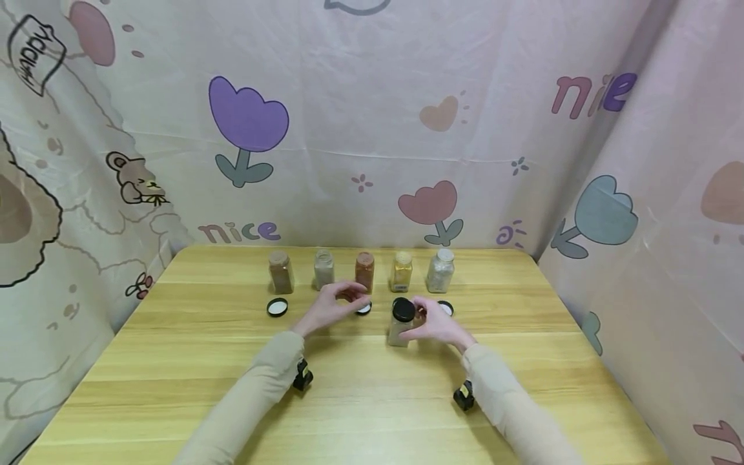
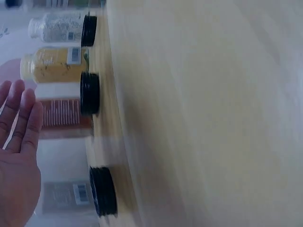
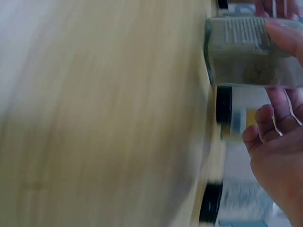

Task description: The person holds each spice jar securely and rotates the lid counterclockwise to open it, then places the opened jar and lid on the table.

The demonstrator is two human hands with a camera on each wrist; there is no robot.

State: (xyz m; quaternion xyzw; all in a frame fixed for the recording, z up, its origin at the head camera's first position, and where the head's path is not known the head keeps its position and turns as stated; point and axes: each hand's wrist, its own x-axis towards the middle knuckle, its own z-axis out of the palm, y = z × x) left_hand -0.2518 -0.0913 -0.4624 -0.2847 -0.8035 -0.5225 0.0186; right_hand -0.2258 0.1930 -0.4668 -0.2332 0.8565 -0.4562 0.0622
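My right hand [image 1: 434,323] holds a spice jar [image 1: 400,332] between thumb and fingers. Greyish contents show through its glass, and a black lid [image 1: 403,310] sits on top. In the right wrist view the jar [image 3: 241,52] appears sideways, with the thumb against its labelled side. My left hand [image 1: 337,306] hovers left of that jar, fingers extended and slightly bent, with nothing held. Just beyond it stands a reddish-brown spice jar [image 1: 365,271]. A loose black-rimmed lid [image 1: 363,310] with a white inside lies by the left fingertips, partly covered.
Along the table's [image 1: 372,413] back edge, uncapped jars stand in a row: brown [image 1: 281,274], pale grey [image 1: 324,271], yellow [image 1: 402,274] and white [image 1: 440,272]. Loose lids lie in front, at left [image 1: 277,307] and right [image 1: 446,307]. A patterned curtain [image 1: 325,194] hangs behind.
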